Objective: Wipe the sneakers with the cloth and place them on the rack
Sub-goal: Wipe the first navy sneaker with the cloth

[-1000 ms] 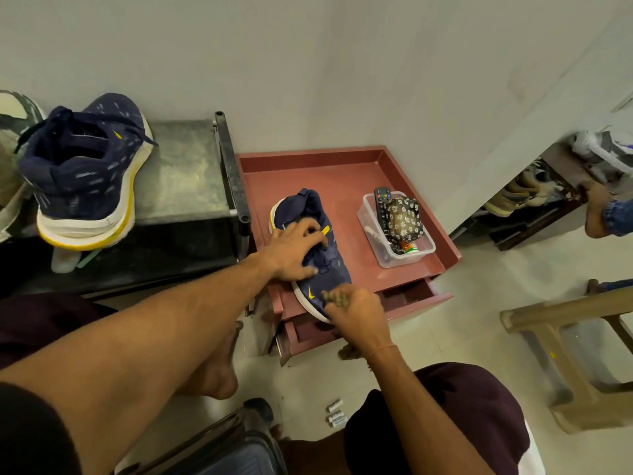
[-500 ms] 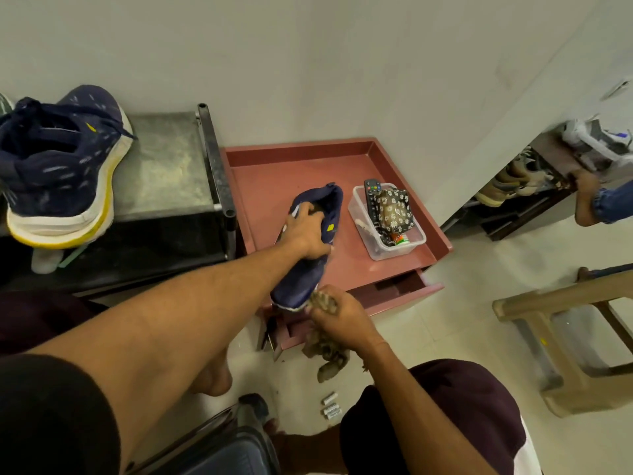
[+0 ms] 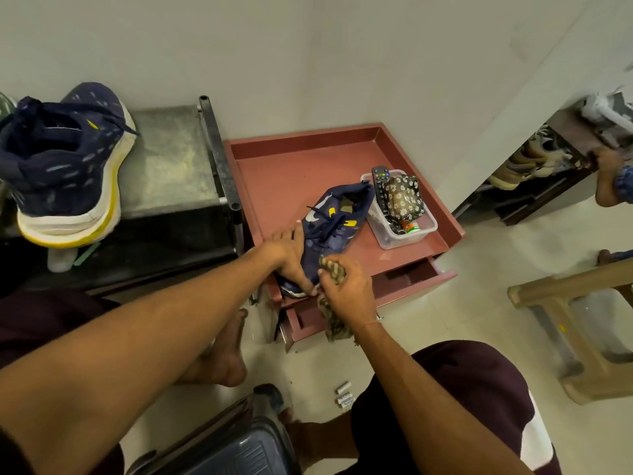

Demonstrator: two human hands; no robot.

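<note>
A navy sneaker [image 3: 337, 224] with yellow marks lies on the pink cabinet top [image 3: 294, 173], its opening toward the wall and its toe at the front edge. My left hand [image 3: 291, 253] holds its left side near the toe, fingers wrapped around the sole. My right hand [image 3: 346, 289] grips a patterned brown cloth [image 3: 334, 269] against the toe; the cloth's tail hangs below the hand. The second navy sneaker [image 3: 65, 166] with a white and yellow sole stands on the dark metal rack [image 3: 171, 159] at the left.
A clear tub [image 3: 411, 231] holding a remote and a floral pouch sits right of the sneaker. The cabinet drawer [image 3: 418, 275] is pulled open. A beige stool [image 3: 575, 320] stands at right, small batteries [image 3: 344, 394] lie on the floor, and a grey suitcase [image 3: 226, 447] is below.
The sneaker was lifted and tilted half a second ago; now it rests on the cabinet top again, turned with its laces up. My right hand with the cloth stays at the toe.
</note>
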